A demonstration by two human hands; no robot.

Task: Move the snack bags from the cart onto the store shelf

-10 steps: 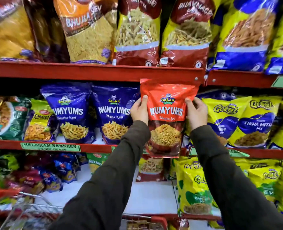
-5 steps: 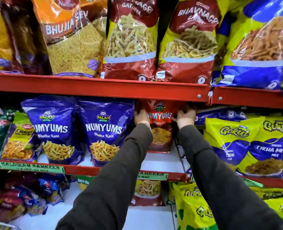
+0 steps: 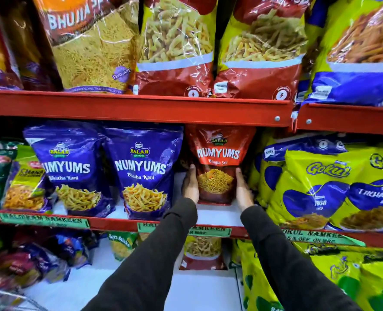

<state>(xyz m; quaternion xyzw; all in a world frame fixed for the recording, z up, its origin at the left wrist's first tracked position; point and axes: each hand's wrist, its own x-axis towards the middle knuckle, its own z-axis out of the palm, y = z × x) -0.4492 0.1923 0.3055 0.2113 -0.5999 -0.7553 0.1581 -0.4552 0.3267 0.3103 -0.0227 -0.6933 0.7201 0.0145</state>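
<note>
- My left hand (image 3: 190, 184) lies flat against the left side of the red Numyums bag (image 3: 217, 164), fingers straight.
- My right hand (image 3: 243, 189) presses its right side the same way.
- The bag stands upright on the middle shelf (image 3: 217, 215), centre of frame, between purple Numyums bags (image 3: 141, 167) and yellow Gokul bags (image 3: 316, 185).
</note>
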